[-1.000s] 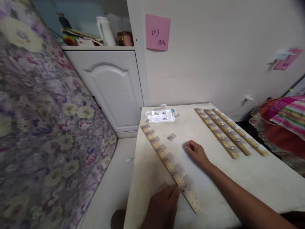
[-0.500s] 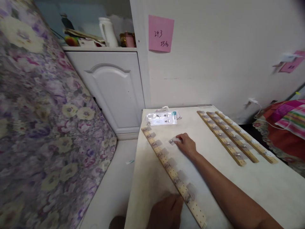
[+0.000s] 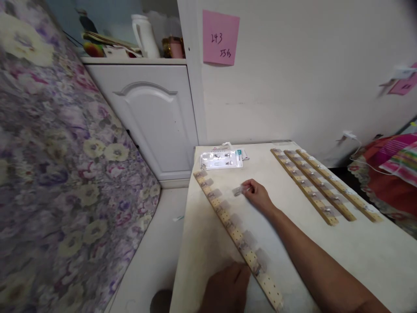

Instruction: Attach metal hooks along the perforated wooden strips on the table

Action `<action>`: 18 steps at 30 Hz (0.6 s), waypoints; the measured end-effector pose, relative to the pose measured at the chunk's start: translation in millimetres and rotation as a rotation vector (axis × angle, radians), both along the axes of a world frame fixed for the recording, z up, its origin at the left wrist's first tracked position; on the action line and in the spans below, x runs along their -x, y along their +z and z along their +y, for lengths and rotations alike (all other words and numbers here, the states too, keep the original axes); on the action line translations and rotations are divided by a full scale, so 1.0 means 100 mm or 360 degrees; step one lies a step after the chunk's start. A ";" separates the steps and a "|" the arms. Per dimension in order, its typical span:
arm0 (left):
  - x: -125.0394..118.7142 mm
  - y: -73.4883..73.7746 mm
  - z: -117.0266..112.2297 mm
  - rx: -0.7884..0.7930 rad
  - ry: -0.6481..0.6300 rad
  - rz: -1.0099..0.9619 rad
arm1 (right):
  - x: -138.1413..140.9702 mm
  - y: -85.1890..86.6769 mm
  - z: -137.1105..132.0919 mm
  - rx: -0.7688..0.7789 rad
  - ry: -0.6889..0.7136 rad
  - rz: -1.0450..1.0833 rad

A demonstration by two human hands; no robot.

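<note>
A long wooden strip (image 3: 233, 230) with holes and several clear adhesive hooks stuck along it lies slantwise on the white table (image 3: 293, 243). My left hand (image 3: 224, 289) rests against its near end. My right hand (image 3: 259, 196) reaches across the table, and its fingertips pinch a small loose clear hook (image 3: 239, 191) that lies to the right of the strip. A clear blister pack (image 3: 221, 159) with more hooks sits at the far edge of the table.
Three more wooden strips (image 3: 321, 187) with hooks lie side by side at the far right. A floral mattress (image 3: 58, 165) leans at the left. A white cabinet (image 3: 153, 117) stands behind, with a pink note (image 3: 220, 38) on the wall. Striped cloth (image 3: 394, 165) lies right.
My right hand has moved away from me and to the left, from the bare table to the loose hook, and has closed its fingertips on it. My left hand has stayed on the strip.
</note>
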State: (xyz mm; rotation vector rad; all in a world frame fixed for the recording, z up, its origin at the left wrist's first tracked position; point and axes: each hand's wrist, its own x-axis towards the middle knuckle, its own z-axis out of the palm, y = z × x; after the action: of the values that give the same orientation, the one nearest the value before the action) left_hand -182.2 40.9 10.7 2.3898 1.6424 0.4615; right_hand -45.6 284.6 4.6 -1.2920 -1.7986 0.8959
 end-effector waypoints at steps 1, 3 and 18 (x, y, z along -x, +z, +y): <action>0.00 0.04 -0.01 0.0012 -0.0014 0.0004 | 0.00 0.00 0.00 0.0017 0.0003 0.0072; 0.01 0.13 -0.01 0.0032 -0.0029 0.0004 | -0.01 0.00 -0.01 0.0062 0.0005 0.0220; 0.08 0.36 -0.13 -0.0050 -0.0074 -0.0027 | -1.07 0.20 -1.44 0.0614 0.0054 0.0875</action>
State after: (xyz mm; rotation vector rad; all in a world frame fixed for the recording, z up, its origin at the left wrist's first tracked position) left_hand -190.0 28.3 46.3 2.4337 1.5801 0.5016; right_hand 61.0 140.4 24.8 -1.0920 -1.2552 1.5025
